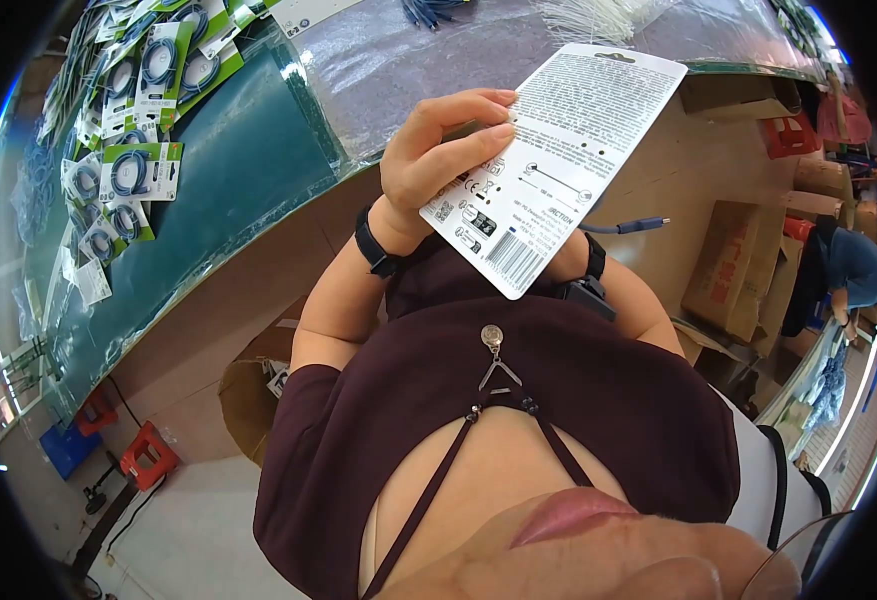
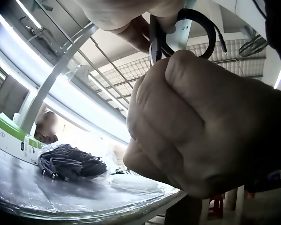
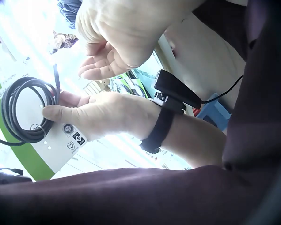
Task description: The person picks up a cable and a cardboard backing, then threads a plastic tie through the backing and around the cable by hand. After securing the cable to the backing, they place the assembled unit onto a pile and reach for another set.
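Note:
My left hand (image 1: 443, 150) grips a white printed card (image 1: 558, 150) by its edge. In the head view the card's text and barcode side faces up. A coiled dark cable (image 3: 30, 110) lies on the card's other side, and my left thumb presses on the coil in the right wrist view. One cable plug (image 1: 643, 225) sticks out past the card's right edge. My right hand (image 3: 124, 33) is close by with loosely curled fingers and nothing visible in them. From the left wrist view, the right hand (image 2: 192, 117) shows its back; in the head view the card mostly hides it.
Several carded cables (image 1: 141, 172) are piled on the green tabletop (image 1: 248, 150) at left. A bundle of dark cables (image 2: 70, 161) lies on the table. Cardboard boxes (image 1: 733, 265) stand at right, near another person (image 1: 848, 270). A red stool (image 1: 148, 455) is on the floor.

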